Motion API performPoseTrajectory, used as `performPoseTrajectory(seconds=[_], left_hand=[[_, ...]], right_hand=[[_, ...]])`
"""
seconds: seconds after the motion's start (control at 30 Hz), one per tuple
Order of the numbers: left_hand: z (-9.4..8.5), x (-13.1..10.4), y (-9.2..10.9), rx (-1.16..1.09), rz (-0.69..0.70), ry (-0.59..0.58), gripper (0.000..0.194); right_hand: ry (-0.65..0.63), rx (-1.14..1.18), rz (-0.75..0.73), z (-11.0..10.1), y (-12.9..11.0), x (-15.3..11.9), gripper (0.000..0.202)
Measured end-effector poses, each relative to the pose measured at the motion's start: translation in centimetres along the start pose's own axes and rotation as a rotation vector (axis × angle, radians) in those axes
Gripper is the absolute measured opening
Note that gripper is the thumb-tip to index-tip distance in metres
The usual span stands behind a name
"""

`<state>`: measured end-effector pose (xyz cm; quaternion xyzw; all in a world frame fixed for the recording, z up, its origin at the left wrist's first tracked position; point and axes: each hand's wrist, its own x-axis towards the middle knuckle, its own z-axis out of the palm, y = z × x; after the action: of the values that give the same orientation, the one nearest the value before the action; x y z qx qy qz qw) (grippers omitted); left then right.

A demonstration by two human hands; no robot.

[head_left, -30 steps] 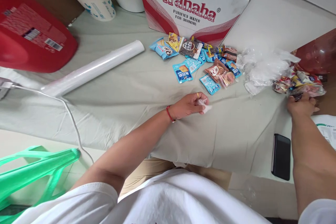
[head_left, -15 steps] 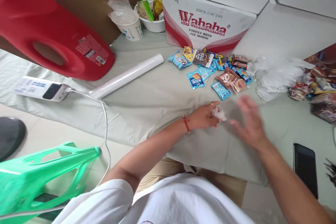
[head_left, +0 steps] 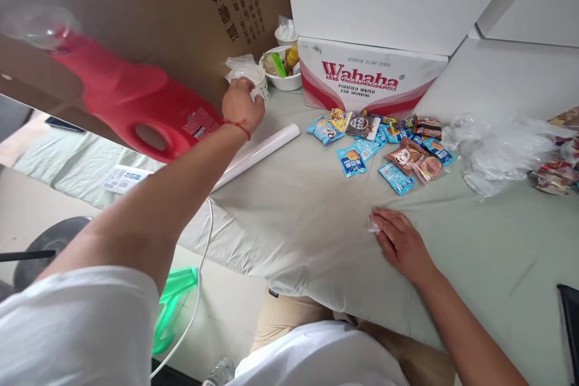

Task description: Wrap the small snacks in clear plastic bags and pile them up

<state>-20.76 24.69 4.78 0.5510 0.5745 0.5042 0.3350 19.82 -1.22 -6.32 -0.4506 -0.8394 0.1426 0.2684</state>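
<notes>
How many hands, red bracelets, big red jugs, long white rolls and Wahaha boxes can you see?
Hands: 2, left hand and right hand
Red bracelet: 1
Red jug: 1
White roll: 1
Wahaha box: 1
Total: 6

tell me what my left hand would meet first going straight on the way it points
Most likely the paper cup just beyond your left hand, though depth is hard to judge here.

One red jug [head_left: 167, 99] at left, one white roll [head_left: 266, 151], one white cable [head_left: 208, 247]; upper centre, two plastic-topped white containers [head_left: 286, 41], one bowl [head_left: 290, 82], one Wahaha carton [head_left: 362, 81]. Overlapping snack packets [head_left: 353, 161] can't be counted exactly.
</notes>
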Motion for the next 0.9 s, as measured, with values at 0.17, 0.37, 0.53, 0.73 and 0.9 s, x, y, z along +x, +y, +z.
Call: performPoseTrajectory(seconds=[0.17,0.37,0.53,0.73,0.9], left_hand=[[-1.4,6.3,-4.9,0.378,-0.013,0.141,0.037],[-1.1,4.4,-4.7,0.571,0.011,0.142,0.019],[-0.4,-3.8,-1.2,0.43,0.213,0.007,0.009],[8.3,-11.9,1.6,-0.178,-0.061,-0.19,0.026],[15.6,-11.2,1.3,-0.315,-0.218,-0.151,0.026]], right_hand=[[0.017,0.019,-0.001,-0.1,0.1,0.2,0.043],[0.03,0.017,-0.014,-0.2,0.1,0.2,0.044],[0.036,0.036,-0.002,-0.1,0.2,0.3,0.039],[0.047,0.042,0.006,-0.1,0.2,0.5,0.036],[0.065,0.096,0.025,-0.3,0.2,0.3,0.035]])
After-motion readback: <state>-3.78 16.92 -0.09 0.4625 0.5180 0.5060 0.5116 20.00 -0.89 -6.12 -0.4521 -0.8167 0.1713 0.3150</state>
